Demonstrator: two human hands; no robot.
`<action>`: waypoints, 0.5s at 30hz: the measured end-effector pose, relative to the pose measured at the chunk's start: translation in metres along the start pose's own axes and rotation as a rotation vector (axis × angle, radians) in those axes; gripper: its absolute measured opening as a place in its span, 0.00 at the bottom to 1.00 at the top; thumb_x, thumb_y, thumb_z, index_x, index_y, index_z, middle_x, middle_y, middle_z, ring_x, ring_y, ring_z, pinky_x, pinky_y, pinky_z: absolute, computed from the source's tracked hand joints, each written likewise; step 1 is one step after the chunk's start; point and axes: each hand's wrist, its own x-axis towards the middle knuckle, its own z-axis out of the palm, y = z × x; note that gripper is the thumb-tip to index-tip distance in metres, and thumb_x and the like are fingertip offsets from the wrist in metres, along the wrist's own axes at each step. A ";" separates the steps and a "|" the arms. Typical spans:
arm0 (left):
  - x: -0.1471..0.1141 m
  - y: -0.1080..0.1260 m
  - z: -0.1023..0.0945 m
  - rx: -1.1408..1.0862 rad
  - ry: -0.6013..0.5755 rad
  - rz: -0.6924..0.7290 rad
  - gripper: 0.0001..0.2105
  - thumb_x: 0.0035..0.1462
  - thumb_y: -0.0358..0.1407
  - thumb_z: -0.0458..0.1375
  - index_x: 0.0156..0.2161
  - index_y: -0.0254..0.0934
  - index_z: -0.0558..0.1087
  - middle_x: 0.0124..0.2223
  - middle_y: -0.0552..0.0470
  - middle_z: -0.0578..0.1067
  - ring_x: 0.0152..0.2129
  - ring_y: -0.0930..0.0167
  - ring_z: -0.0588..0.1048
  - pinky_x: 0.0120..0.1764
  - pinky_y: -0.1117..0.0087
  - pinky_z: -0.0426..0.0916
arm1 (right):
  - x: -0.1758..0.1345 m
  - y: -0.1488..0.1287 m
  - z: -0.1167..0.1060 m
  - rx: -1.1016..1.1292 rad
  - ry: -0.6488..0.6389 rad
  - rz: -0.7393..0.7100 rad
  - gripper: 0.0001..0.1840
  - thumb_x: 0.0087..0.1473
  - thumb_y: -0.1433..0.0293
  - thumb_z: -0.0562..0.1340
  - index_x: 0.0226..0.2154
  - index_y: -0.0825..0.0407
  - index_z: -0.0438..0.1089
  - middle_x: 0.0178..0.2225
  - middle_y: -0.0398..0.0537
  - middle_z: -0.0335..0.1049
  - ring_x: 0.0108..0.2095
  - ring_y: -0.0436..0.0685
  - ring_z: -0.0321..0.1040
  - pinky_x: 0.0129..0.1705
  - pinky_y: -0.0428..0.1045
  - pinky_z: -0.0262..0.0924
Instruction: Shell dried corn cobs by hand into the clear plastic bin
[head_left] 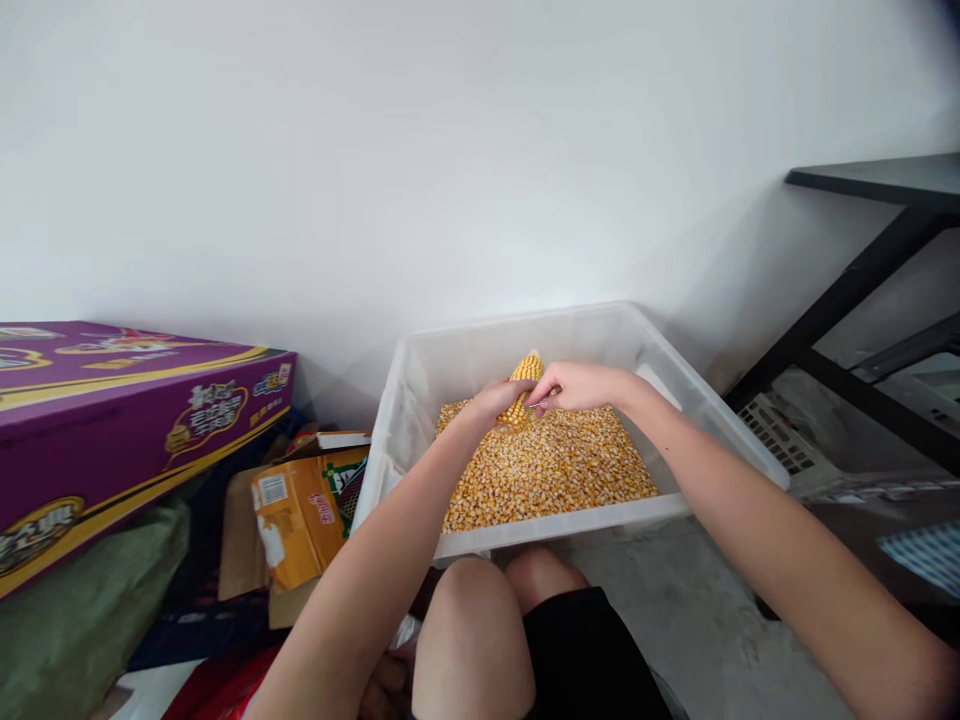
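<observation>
An ear of corn (528, 368) with yellow kernels tilts upward over a bed of loose corn kernels (555, 465). My left hand (493, 400) is wrapped around its lower part from the left. From the right, my right hand (559, 388) pinches a small, thin metal tool (532, 405), whose tip is at the cob's side. What kind of tool it is stays mostly hidden by my fingers. Both hands are above the kernels, inside a large translucent white plastic bin (517, 532).
A purple printed carton (142, 410) and a torn orange cardboard box (304, 510) stand left of the bin. A black-framed table (832, 290) rises at the right, with a white plastic basket (787, 440) beneath. The white wall (480, 180) is behind the bin. My knees (472, 630) are close to its front edge.
</observation>
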 end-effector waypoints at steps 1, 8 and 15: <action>0.000 -0.001 0.000 -0.008 -0.021 0.008 0.15 0.47 0.41 0.60 0.34 0.30 0.75 0.23 0.50 0.75 0.15 0.74 0.68 0.18 0.75 0.61 | -0.001 -0.002 0.000 -0.012 -0.002 0.008 0.18 0.49 0.75 0.59 0.43 0.51 0.74 0.37 0.48 0.75 0.36 0.52 0.69 0.36 0.45 0.58; 0.012 -0.014 0.000 0.001 0.080 0.020 0.12 0.45 0.38 0.60 0.34 0.31 0.74 0.23 0.51 0.74 0.18 0.73 0.71 0.20 0.75 0.63 | -0.008 -0.029 0.012 -0.363 0.105 0.124 0.14 0.47 0.74 0.57 0.35 0.49 0.76 0.28 0.47 0.72 0.26 0.51 0.63 0.28 0.46 0.50; 0.016 -0.021 0.001 -0.014 0.156 0.018 0.13 0.43 0.36 0.60 0.35 0.31 0.73 0.24 0.50 0.74 0.17 0.72 0.71 0.21 0.73 0.65 | -0.012 -0.047 0.026 -0.575 0.188 0.206 0.10 0.45 0.74 0.57 0.29 0.50 0.74 0.27 0.49 0.71 0.27 0.53 0.65 0.27 0.47 0.50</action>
